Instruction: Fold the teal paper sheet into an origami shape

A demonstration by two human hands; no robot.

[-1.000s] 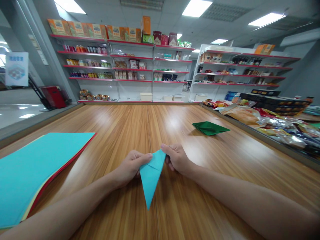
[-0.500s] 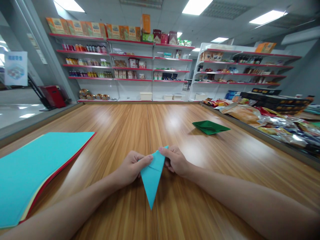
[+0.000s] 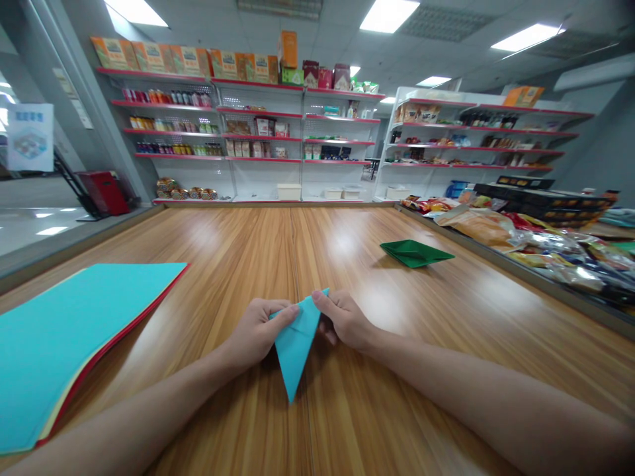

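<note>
A light blue sheet of paper point(image 3: 294, 347), folded to a triangle, is held just over the wooden table with its long tip pointing down toward me. My left hand point(image 3: 258, 330) pinches the upper left corner, thumb on top. At the upper right corner my right hand point(image 3: 346, 320) grips the paper between its thumb and fingers. Creases run across the upper part of the triangle. Most of the fingers are hidden beneath the paper or behind the hands.
A stack of coloured paper point(image 3: 94, 330), light blue on top, lies at the left. Farther off to the right rests a folded green paper boat point(image 3: 417, 254). Packaged snacks point(image 3: 536, 244) line the table's right edge. Stocked shelves point(image 3: 262, 137) stand beyond the far edge.
The folded blue paper has shifted slightly left, and its lower tip has risen a little. Both hands still hold its upper corners.
</note>
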